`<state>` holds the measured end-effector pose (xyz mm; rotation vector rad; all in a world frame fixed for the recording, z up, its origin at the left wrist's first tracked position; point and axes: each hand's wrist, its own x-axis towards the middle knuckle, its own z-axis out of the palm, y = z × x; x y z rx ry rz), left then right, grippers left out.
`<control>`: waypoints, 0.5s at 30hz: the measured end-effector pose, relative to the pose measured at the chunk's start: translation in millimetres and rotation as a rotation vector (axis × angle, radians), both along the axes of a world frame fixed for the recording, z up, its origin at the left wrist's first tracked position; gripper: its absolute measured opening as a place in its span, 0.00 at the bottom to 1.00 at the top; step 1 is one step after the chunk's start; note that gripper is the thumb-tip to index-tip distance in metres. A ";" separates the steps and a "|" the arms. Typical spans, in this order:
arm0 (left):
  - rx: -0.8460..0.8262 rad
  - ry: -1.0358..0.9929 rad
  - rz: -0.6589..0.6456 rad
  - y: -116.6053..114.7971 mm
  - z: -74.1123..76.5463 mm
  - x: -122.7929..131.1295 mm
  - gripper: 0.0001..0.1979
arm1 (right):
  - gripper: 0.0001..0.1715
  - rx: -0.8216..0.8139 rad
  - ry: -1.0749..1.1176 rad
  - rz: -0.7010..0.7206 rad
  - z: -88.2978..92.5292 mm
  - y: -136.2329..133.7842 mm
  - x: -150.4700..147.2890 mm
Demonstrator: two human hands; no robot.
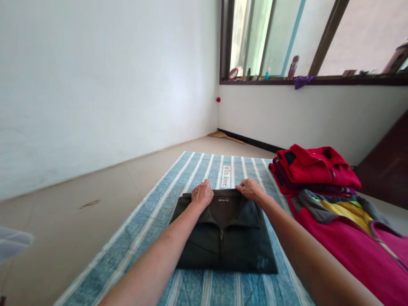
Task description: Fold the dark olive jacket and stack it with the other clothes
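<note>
A dark green zip jacket (223, 244) lies folded on a blue-and-white striped mat (140, 229), its collar facing me and a size label showing inside the neck. My left hand (202, 194) grips the far folded edge left of the collar. My right hand (250, 190) has its fingers curled on the same edge, right of the collar. Both forearms stretch forward over the mat, and the left one hides part of the jacket's left side.
To the right of the mat lie a stack of folded red clothes (314, 170) and a magenta garment with yellow and grey parts (344, 229). A straw broom (226, 137) lies by the far wall. A window sill (306, 80) holds toiletries.
</note>
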<state>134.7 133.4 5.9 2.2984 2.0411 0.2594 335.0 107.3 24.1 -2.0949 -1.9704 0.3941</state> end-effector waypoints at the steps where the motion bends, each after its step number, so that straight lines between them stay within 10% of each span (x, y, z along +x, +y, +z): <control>1: 0.007 0.005 -0.001 -1.3 0.9 0.0 0.15 | 0.21 0.013 0.021 -0.007 -0.9 -1.2 3.3; 8: 0.199 0.016 -0.260 -28.6 21.5 21.1 0.13 | 0.17 0.157 0.106 -0.122 -6.8 -33.9 21.9; 15: -0.089 -0.185 -0.403 -34.2 12.4 71.8 0.11 | 0.13 0.331 0.066 -0.071 -28.5 -77.1 -0.4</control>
